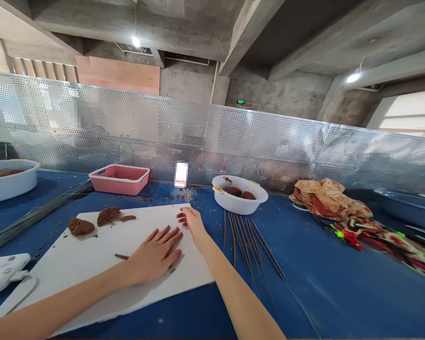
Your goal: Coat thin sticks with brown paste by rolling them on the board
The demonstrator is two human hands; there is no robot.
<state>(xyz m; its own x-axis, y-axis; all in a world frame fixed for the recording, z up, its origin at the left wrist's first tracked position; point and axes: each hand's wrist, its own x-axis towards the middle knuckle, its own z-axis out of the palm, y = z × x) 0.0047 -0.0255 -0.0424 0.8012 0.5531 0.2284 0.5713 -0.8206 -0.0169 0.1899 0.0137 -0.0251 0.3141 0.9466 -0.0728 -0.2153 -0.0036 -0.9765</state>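
Observation:
My left hand lies palm down on a white board, fingers stretched and a little apart. A thin brown roll of clay-like dough sticks out from beneath it on the left; the middle is hidden by the palm. My right hand is over the board's right edge, its fingers loosely bent and apart, with nothing visible in them. Two brown dough lumps and a small flat piece rest toward the board's far left.
Brown-coated sticks lie right of the board, before a white basin holding dough. A pink basket stands behind. Thin wires and a white device are left; crumpled paper is right. A perforated metal screen borders the table.

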